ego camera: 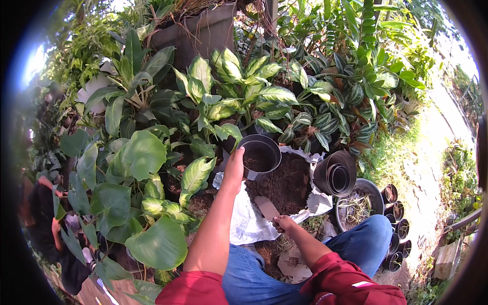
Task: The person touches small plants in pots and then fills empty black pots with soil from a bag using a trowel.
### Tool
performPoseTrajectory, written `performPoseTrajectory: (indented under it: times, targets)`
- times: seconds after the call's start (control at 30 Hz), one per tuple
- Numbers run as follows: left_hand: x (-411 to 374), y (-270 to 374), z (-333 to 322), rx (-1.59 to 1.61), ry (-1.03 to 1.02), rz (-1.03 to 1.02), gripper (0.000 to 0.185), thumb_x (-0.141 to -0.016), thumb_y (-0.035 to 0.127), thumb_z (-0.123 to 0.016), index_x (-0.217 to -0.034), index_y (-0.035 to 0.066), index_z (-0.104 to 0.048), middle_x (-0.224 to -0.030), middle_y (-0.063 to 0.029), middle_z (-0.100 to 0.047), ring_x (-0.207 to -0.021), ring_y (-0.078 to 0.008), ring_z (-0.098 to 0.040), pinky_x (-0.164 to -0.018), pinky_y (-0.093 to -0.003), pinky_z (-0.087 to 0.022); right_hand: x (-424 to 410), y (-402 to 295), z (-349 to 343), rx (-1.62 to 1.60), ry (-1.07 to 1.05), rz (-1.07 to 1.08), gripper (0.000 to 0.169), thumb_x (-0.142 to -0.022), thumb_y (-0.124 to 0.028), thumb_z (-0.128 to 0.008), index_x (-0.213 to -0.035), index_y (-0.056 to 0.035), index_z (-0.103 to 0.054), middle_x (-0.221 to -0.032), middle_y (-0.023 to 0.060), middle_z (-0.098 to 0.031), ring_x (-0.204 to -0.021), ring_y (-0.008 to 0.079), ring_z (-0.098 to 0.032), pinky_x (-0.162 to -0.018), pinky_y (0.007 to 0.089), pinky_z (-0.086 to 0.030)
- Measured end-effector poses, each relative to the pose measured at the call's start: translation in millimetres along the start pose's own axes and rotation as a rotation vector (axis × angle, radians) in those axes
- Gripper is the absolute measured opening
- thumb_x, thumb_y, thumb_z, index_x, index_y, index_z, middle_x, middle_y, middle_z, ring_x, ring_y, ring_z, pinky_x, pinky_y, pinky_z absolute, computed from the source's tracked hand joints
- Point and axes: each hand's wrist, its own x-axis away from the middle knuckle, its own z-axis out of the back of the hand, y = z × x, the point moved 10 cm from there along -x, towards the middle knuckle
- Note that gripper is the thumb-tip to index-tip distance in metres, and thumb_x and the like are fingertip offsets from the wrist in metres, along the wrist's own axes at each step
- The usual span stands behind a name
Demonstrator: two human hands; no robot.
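My left hand (235, 164) grips the rim of a black plastic plant pot (260, 154) on its left side. Some dark soil (254, 163) lies inside the pot, which is tilted so its mouth faces me. Lower and to the right, my right hand (283, 223) is closed around the handle of a flat trowel (266, 207). The trowel's blade rests at the edge of a heap of dark potting soil (288, 183). That soil sits in an opened white woven sack (244, 221), its edges folded down around it.
Nested black pots (335, 173) lie tilted right of the sack. Beyond them stand a grey basin (378, 194) of plant cuttings and several small pots (396, 209). Variegated dieffenbachia (274, 95) crowd the back; broad leaves (145, 154) hang at left. Another person (49, 225) is at far left.
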Motion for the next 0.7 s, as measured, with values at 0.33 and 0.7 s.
performPoseTrajectory:
  times: [0.33, 0.7]
  targets:
    - [-24, -4, -6, -0.062, 0.024, -0.046, 0.058, -0.094, 0.040, -0.048, -0.135, -0.001, -0.046, -0.137, -0.0179, -0.048, -0.128, -0.0265, -0.043, -0.106, -0.0341, -0.031, -8, -62, 124, 0.301, 0.482, 0.238, 0.022, -0.099, -0.020, -0.047, -0.085, -0.0055, -0.055, -0.066, 0.0024, -0.054, -0.048, 0.0117, -0.045, -0.041, 0.0281, -0.036]
    - [-9, 4, -9, -0.139, 0.002, -0.129, 0.060, -0.095, 0.042, -0.045, -0.135, -0.001, -0.044, -0.138, -0.0203, -0.048, -0.129, -0.0320, -0.043, -0.105, -0.0366, -0.033, 46, -78, 76, 0.250, 0.258, 0.327, 0.022, -0.100, -0.021, -0.044, -0.090, -0.0054, -0.056, -0.072, 0.0022, -0.054, -0.053, 0.0100, -0.044, -0.045, 0.0272, -0.037]
